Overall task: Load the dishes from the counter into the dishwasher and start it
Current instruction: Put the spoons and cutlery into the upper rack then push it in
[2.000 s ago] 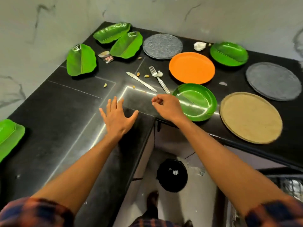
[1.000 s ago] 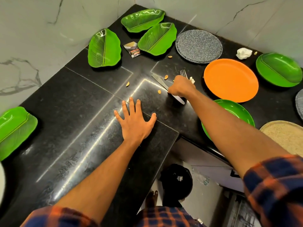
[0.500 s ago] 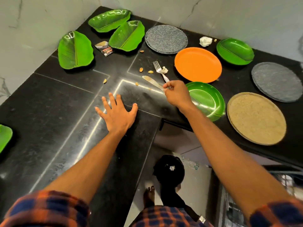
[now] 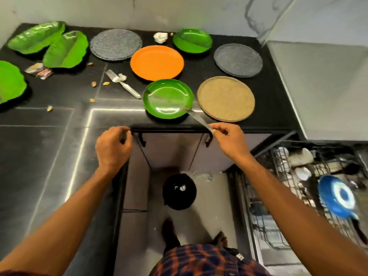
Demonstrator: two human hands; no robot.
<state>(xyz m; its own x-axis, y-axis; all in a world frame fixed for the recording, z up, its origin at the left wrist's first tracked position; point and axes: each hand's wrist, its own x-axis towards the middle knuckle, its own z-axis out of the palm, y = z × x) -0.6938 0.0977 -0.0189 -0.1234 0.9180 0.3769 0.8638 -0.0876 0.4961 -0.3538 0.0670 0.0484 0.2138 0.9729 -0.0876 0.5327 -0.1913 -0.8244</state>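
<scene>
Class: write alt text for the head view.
A right hand pinches a metal utensil by a green plate; the left hand is curled nearby. More plates dot the black counter; a loaded dishwasher rack stands open at right.

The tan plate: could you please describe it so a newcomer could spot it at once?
Follow the black counter to its right end, toward the open dishwasher. Near the front edge, right of the round green plate, lies the tan plate. It alone is sandy and matte.
</scene>
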